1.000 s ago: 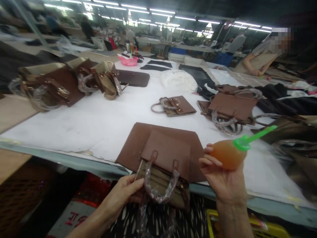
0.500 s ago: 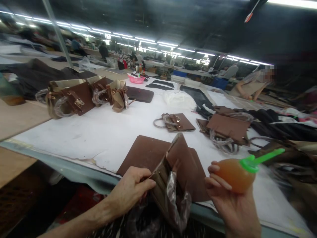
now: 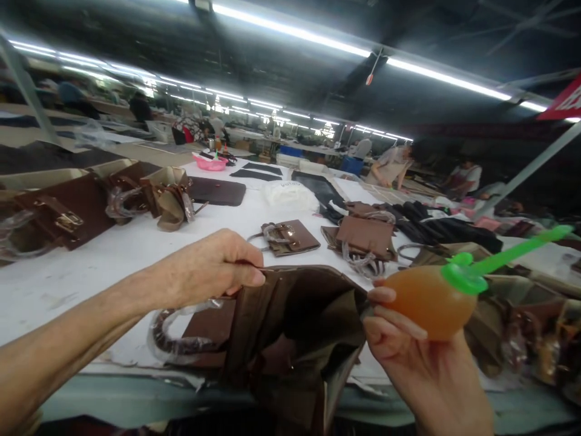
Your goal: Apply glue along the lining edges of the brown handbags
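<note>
A brown handbag (image 3: 295, 321) hangs open-mouthed in front of me, its dark lining showing. My left hand (image 3: 222, 263) pinches the left end of its top rim between thumb and fingers. My right hand (image 3: 422, 363) is closed around a squeeze bottle (image 3: 431, 300) of orange liquid with a green cap and long green spout, which points up and right. The fingertips of that hand also meet the bag's right top corner; whether they grip it I cannot tell. A plastic-wrapped handle (image 3: 175, 336) sticks out at the bag's left side.
On the white table (image 3: 181, 272) lie a small handbag (image 3: 293, 236) and stacked bags (image 3: 365, 236). Upright bags (image 3: 72, 206) stand left, more bags (image 3: 531, 321) right. Farther back are a white plastic bundle (image 3: 290, 198), a pink basin (image 3: 209, 162) and a co-worker (image 3: 388, 166).
The handbag has been turned and raised, and its mouth now spreads between both hands. My left hand went up; the right hand with the bottle met the bag's corner. The view swung right.
</note>
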